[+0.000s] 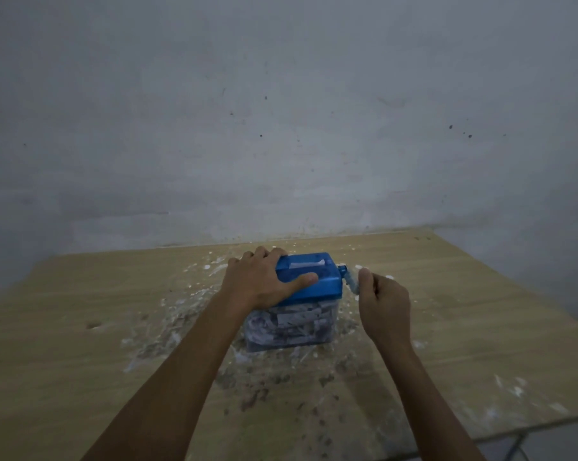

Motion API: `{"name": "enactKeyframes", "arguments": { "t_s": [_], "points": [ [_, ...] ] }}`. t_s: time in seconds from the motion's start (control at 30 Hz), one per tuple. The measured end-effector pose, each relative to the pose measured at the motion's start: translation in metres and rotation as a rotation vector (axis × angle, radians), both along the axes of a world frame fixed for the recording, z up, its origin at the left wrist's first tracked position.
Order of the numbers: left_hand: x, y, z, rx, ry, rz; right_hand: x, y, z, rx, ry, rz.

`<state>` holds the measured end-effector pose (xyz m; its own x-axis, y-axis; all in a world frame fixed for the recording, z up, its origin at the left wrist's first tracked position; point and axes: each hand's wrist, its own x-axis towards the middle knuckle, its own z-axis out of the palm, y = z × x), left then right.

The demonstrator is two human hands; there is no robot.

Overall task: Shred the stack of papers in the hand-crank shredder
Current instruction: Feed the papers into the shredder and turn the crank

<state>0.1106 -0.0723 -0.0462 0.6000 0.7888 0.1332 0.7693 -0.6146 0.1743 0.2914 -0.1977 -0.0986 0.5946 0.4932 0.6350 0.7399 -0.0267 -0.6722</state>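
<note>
On the speckled wooden table (81, 327), the blue lid (317, 277) of the hand-crank shredder (294, 304) is clamped by the left hand (261, 281), its clear bin (291, 327) judged nearly full of shreds, while the crank handle (351, 283) is pinched by the right hand (384, 304); no unshredded stack is seen.

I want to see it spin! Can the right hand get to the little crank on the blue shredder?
Probably yes: the right hand is already at the crank, nothing between them. The left hand holds the shredder lid.
</note>
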Motion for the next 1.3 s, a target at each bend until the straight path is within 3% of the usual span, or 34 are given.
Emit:
{"name": "enactKeyframes", "arguments": {
  "t_s": [0.37,0.63,0.97,1.3],
  "points": [
    [0.009,0.006,0.004,-0.004,-0.023,-0.047,0.014,0.003,-0.002,-0.075,-0.279,-0.043],
    [0.006,0.009,0.002,0.033,-0.006,-0.076,0.012,0.018,0.044,-0.225,0.176,0.042],
    [0.003,0.006,0.001,0.052,-0.004,-0.099,0.029,0.052,0.067,-0.340,0.136,0.025],
    [0.000,0.008,-0.004,0.096,0.032,-0.115,0.036,0.088,0.062,-0.338,0.370,0.260]
  ]
}}
